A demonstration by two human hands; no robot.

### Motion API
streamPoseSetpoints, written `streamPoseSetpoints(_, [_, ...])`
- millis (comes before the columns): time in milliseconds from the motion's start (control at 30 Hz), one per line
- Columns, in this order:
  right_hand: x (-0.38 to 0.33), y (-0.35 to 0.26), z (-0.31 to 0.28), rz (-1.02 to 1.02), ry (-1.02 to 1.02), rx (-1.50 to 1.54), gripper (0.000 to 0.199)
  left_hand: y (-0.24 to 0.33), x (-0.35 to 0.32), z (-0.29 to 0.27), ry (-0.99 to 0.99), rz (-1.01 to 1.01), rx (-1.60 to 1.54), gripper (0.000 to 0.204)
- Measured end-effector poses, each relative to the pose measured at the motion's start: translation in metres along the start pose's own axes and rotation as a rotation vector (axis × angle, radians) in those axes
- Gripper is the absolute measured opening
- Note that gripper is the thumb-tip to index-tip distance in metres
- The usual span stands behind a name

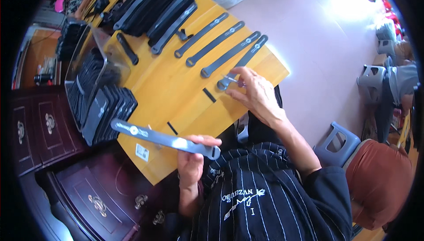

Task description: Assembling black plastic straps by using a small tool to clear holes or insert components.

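Grey strap point(163, 138), long and flat, is up off the board and gripped at its near end by the left hand point(193, 158). Fingers are curled under, thumb pressed on top, wrist bent back toward the striped dark shirt point(251, 197). The strap juts out to the person's left, its far end with a round metal fitting hanging over a stack of dark flat pieces point(104, 108).

Across the board, the right hand point(256, 93) reaches forward with the forearm stretched out from the lower right. Its thumb and forefinger are pinched on a small shiny metal part point(232, 80), right at the ringed end of the nearest strap lying flat point(244, 58). The other fingers are spread loose above the wood.

That strap is 1 of 4 laid side by side point(214, 42) on the yellow wooden board point(176, 86), all slanting the same way. Beyond them sits a pile of longer dark straps point(154, 7). A clear plastic bin point(86, 60) holding more dark pieces stands at the board's left edge. Dark carved cabinets point(84, 192) show below, and a grey-blue stool point(338, 141) sits at the right.
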State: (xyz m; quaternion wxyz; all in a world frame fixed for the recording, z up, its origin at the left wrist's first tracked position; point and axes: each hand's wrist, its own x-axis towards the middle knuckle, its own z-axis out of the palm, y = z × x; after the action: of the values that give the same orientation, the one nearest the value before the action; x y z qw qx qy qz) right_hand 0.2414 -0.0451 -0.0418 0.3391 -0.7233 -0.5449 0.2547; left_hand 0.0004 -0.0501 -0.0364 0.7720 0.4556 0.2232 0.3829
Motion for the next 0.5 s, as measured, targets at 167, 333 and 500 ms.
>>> streamPoseSetpoints(167, [-0.031,-0.048,-0.013,-0.004,0.1,0.244,0.019,0.024,0.011,0.0,0.194,0.146,-0.029,0.044])
streamPoseSetpoints(333, [-0.048,-0.086,-0.019,-0.17,-0.087,0.403,0.011,0.032,0.029,0.008,0.27,0.313,0.046,0.037])
streamPoseSetpoints(500, [-0.048,-0.1,-0.003,-0.314,-0.116,0.3,0.013,0.027,0.03,0.012,0.359,0.404,0.055,0.034])
